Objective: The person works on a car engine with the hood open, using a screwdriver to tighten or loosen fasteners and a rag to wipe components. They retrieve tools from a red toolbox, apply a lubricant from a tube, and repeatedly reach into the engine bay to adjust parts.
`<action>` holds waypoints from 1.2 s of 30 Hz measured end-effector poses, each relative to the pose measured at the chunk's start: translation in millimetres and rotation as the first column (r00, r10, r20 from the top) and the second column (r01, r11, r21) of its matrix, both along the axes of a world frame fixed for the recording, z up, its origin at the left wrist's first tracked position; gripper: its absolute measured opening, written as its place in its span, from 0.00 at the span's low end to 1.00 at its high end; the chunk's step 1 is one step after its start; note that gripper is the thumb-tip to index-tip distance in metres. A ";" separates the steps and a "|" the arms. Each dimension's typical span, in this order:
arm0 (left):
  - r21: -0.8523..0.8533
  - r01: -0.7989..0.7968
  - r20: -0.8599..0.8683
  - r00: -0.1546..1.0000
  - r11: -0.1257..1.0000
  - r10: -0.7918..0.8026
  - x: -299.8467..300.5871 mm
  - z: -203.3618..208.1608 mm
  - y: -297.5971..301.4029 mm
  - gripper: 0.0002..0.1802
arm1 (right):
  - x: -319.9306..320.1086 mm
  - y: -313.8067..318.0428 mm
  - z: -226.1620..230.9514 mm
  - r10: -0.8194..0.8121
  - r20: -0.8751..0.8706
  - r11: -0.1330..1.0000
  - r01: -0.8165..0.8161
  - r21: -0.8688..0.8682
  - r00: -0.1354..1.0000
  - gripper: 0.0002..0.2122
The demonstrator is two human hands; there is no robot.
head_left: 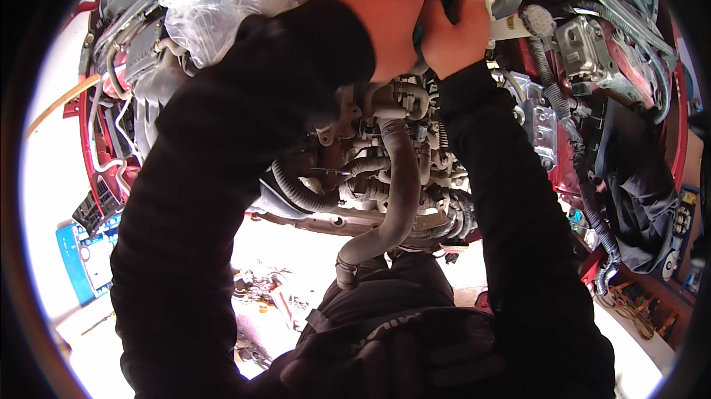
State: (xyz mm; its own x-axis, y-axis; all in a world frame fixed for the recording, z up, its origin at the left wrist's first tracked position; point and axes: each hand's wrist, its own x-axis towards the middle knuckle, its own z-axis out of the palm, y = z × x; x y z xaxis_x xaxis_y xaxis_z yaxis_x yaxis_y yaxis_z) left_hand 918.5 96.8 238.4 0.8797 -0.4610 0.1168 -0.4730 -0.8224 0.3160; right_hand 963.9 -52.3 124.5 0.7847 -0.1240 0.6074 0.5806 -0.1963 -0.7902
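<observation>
Leaning over a car's open engine bay, the person has both hands together at its far side, well above the thick curved hose (400, 184) that runs down toward the person's body. The left hand (386, 20) and right hand (457, 34) meet knuckles-up, the right one's fingers bent; whatever lies between them is mostly hidden, so I cannot tell how far either is closed or what it grips. The engine (415, 95), dusty and crowded with pipes, sits just below them. A clear plastic bag (218, 14) lies bunched on the left, a ribbed black hose (574, 151) trails down the right, and dark cloth (637, 184) drapes near the red bodywork (678, 140). Beyond, a blue-and-white box (70, 254) stands at left, loose clutter (266, 299) covers part of the glaring pale floor (255, 247), and brownish straps (635, 317) lie at lower right.
</observation>
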 end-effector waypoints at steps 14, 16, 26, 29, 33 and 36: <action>0.292 -0.060 -0.053 0.996 0.954 0.078 19.3 -6.6 7.0 0.24 | 1.1 -13.7 10.0 0.032 -0.105 0.960 -0.060 -0.273 0.994 0.28; 0.310 0.013 -0.077 0.997 0.951 0.012 34.0 8.8 15.7 0.23 | 0.1 -15.2 9.7 0.063 -0.168 0.968 -0.102 -0.230 0.984 0.31; 0.257 -0.443 0.285 0.884 0.859 0.370 -0.3 38.7 34.1 0.24 | 0.3 9.9 12.3 0.070 -0.152 0.919 -0.124 -0.375 0.986 0.32; 0.267 -0.465 0.171 0.885 0.844 0.433 5.2 36.2 29.2 0.31 | 1.6 21.2 15.1 0.015 -0.182 0.873 -0.101 -0.477 0.983 0.32; 0.023 -0.220 -0.042 0.974 0.975 0.221 15.8 27.6 33.7 0.38 | 5.0 24.4 9.5 -0.003 -0.190 0.843 -0.100 -0.529 0.982 0.35; 0.013 -0.069 -0.258 0.964 0.998 0.070 27.4 16.2 34.9 0.68 | 9.5 20.6 4.3 0.049 -0.092 0.805 -0.093 -0.586 0.995 0.40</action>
State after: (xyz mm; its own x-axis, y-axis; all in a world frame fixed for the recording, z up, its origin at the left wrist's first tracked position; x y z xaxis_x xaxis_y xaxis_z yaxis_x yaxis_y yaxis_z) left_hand 945.9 131.7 254.6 0.9096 -0.3977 -0.1200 -0.3175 -0.8520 0.4163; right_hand 973.4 -31.7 128.8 0.8195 0.2978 0.4896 0.5600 -0.5974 -0.5740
